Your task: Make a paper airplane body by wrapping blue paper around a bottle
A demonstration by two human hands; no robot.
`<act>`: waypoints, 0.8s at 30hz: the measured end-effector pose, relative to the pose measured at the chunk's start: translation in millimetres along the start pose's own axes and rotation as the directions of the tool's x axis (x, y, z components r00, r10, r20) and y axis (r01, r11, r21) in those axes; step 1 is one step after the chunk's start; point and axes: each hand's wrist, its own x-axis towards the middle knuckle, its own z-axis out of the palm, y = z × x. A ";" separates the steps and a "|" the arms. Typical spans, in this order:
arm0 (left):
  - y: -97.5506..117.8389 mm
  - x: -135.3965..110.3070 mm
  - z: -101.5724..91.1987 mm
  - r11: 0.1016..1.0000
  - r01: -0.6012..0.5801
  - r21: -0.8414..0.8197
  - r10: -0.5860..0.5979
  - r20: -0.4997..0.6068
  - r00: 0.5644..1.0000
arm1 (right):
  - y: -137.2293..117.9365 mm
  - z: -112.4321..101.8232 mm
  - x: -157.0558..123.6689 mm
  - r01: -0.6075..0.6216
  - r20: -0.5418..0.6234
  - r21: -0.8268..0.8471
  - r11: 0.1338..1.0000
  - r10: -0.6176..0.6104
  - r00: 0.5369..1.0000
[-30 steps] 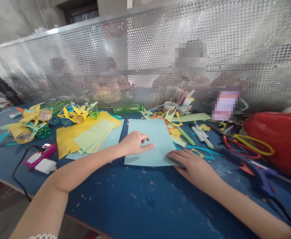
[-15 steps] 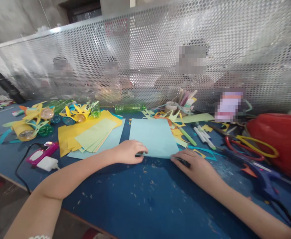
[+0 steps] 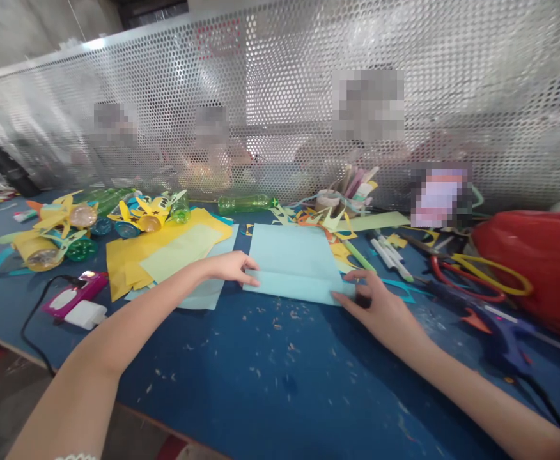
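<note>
A light blue sheet of paper (image 3: 292, 252) lies in front of me on the table, with a strip along its near edge folded over and a crease running across. My left hand (image 3: 232, 267) has its thumb and fingers curled at the sheet's left edge, by the end of the strip. At the right end of the strip, my right hand (image 3: 376, 299) holds the corner with bent fingers and thumb. Left of the sheet, pale green papers (image 3: 181, 252) rest on yellow paper (image 3: 119, 262) and more light blue paper.
Bottle-and-paper figures (image 3: 40, 246) stand at the left, near a pink power adapter (image 3: 76, 300). Markers (image 3: 390, 255), scissors (image 3: 476, 278), a blue glue gun (image 3: 505, 338) and a red bag (image 3: 539, 268) lie right. Behind them rises a perforated metal screen (image 3: 280, 96), with people beyond it.
The sheet's near edge has turned over into a visible folded strip. My left hand has moved left to the sheet's edge, and my right hand has shifted slightly right with its fingers more raised.
</note>
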 end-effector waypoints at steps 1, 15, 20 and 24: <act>-1.2 0.7 0.6 1.000 0.014 -0.014 -0.014 -0.001 1.000 | 0.6 0.2 -0.1 0.009 -0.004 -0.006 1.000 -0.010 1.000; -6.9 4.2 1.3 0.998 0.053 -0.041 -0.054 -0.011 0.998 | 6.9 8.4 5.0 0.078 0.032 -0.111 0.991 -0.075 0.997; -11.1 5.4 -0.6 0.988 0.043 -0.150 -0.037 0.041 0.998 | 7.9 9.4 6.0 0.096 0.022 -0.119 0.988 -0.094 0.995; -17.2 7.1 -1.9 0.973 0.003 -0.232 0.019 0.091 0.996 | 7.0 9.1 5.6 0.102 0.019 -0.116 0.988 -0.101 0.995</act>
